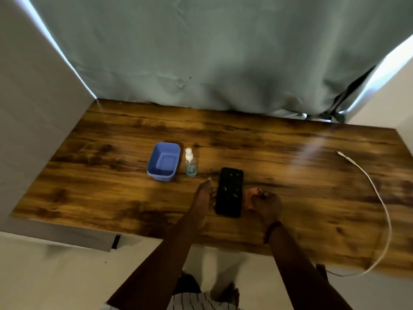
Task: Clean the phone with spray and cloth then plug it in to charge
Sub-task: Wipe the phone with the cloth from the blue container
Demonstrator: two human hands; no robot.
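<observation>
Fingers of the right hand (264, 203) were curled into a loose fist around a small pinkish cloth (251, 194), bunched so that only a crumpled edge showed at the thumb side; a dark band circled that wrist. This hand sat just right of the phone (229, 192), close to its long edge, though whether it touched could not be told. The left hand (203, 195) lay just left of the phone, fingers extended and relaxed, gripping nothing, its fingertips near the phone's left edge.

The phone, a flat black rectangle with a glossy face catching faint reflections, lay lengthwise on the wooden table (111, 193), whose surface was smooth, dark-grained and slightly shiny. Beyond the phone and to its left stood a small clear spray bottle (190, 163) with a white nozzle and a little bluish liquid at the bottom. Just left of the bottle sat a blue plastic tub (163, 161), rectangular with rounded corners. Well to the phone's right, a thin white charging cable (380, 198) curved across the table, its plug end lying free.
</observation>
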